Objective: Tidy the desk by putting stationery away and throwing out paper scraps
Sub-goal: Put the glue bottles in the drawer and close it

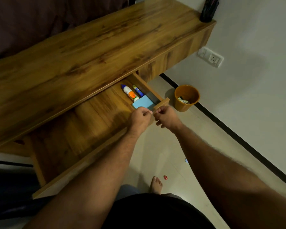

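Drawer (92,116) stands open beneath the desk (89,52), glue bottle (130,93) lying lengthwise inside; left hand (139,118) and right hand (166,116) curl at its front, an orange bin (186,98) nearby.

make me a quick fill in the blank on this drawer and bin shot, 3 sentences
1. The glue bottle and glue stick lie inside the open ____.
2. The pad next to them is coloured ____.
3. The orange bin stands on the ____, holding paper scraps.

Missing words: drawer; blue; floor
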### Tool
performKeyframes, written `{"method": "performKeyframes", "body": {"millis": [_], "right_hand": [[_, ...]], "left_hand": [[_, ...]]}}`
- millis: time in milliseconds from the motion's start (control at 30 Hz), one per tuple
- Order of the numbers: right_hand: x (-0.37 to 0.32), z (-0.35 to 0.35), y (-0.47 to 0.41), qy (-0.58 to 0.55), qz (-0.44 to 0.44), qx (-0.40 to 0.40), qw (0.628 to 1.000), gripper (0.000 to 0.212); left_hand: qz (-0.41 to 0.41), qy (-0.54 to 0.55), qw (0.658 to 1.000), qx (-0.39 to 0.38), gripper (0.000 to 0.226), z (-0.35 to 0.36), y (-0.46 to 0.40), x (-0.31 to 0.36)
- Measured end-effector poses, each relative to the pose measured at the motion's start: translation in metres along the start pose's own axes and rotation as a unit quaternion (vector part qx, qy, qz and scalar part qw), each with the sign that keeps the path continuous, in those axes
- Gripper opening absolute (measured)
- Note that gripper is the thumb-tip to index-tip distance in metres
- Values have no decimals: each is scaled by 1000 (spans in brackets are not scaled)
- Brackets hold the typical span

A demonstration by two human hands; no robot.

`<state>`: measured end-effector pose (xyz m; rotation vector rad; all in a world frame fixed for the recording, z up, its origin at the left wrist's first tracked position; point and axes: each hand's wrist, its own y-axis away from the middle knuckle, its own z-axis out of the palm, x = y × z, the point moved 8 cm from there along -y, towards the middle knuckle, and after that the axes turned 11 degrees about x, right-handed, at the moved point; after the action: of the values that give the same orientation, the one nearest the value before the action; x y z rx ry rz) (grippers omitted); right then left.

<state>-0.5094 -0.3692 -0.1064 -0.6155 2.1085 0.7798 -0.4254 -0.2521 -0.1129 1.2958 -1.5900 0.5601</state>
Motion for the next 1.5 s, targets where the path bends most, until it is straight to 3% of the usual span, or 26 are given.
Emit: {"method": "performKeyframes", "body": {"millis": [500, 767, 967, 1233, 1500], "right_hand": [[139, -42, 138, -4, 150, 85, 985, 11], [168, -62, 157, 30, 184, 95, 978, 10], [185, -70, 143, 69, 189, 64, 977, 9], [235, -98, 110, 115, 159, -13, 980, 6], [320, -147, 65, 123, 134, -90, 979, 14]], "left_hand": [[0, -79, 980, -183, 25, 38, 123, -61], [-45, -42, 980, -191, 21, 61, 136, -81], [-132, -18, 967, -215, 24, 84, 149, -107], [-206, -21, 964, -168, 19, 130, 169, -132], [-282, -1, 958, -41, 9, 204, 210, -159]]}}
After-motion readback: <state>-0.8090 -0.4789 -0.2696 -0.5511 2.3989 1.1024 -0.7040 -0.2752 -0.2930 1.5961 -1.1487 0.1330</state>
